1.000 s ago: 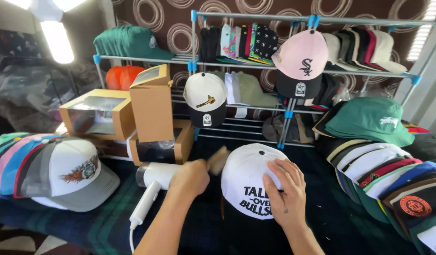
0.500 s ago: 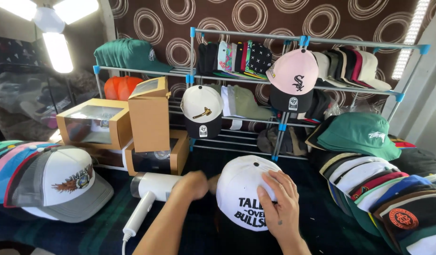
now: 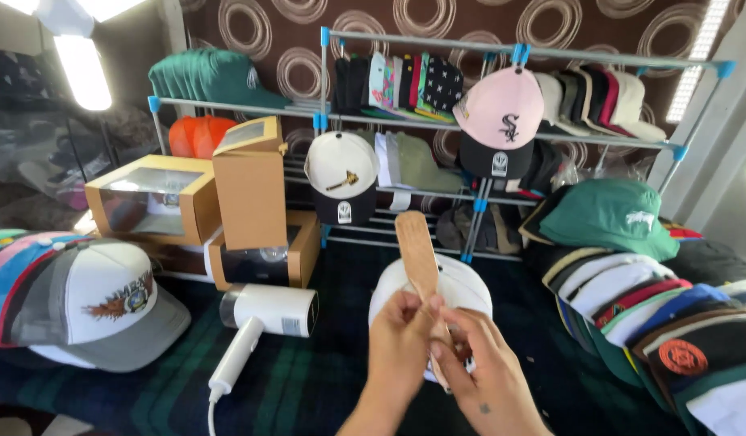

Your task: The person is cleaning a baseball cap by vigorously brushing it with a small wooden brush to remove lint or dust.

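My left hand (image 3: 400, 333) grips the handle of a wooden brush (image 3: 415, 249), which stands upright with its flat back facing me. The fingers of my right hand (image 3: 475, 379) pinch the same handle from the right, just below my left fingers. Behind and under both hands, a white cap (image 3: 471, 285) with black lettering lies on the dark plaid cloth (image 3: 308, 379). My hands hide most of its front. Neither hand touches the cap.
A white handheld steamer (image 3: 264, 313) lies left of the cap. Brown windowed boxes (image 3: 250, 187) stand behind it. A white and grey trucker cap (image 3: 106, 297) tops a row at the left. Stacked caps (image 3: 631, 303) and a green bucket hat (image 3: 611, 214) crowd the right. A cap rack (image 3: 502, 109) spans the back.
My left hand has lifted the brush off the cap's side and stood it upright. My right hand has left the cap's crown and come up to the brush handle.
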